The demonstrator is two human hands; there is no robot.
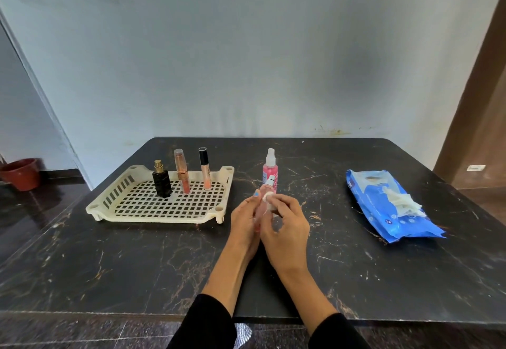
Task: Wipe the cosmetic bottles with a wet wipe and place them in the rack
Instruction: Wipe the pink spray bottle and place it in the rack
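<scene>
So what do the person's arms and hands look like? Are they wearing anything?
Both arms wear black sleeves, pushed up so the forearms are bare. The left hand has a bright blue painted nail. The right hand is bare, with no rings, watch or gloves that I can see.

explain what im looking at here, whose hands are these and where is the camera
There is one picture, taken by a camera on a person's head, looking down at their own two hands over a dark table. The left hand holds a small pink bottle; the right hand rubs it with a white wet wipe. Behind them stands a pink spray bottle. On the left, a cream rack holds three upright cosmetics. On the right lies a blue pack of wipes.
</scene>
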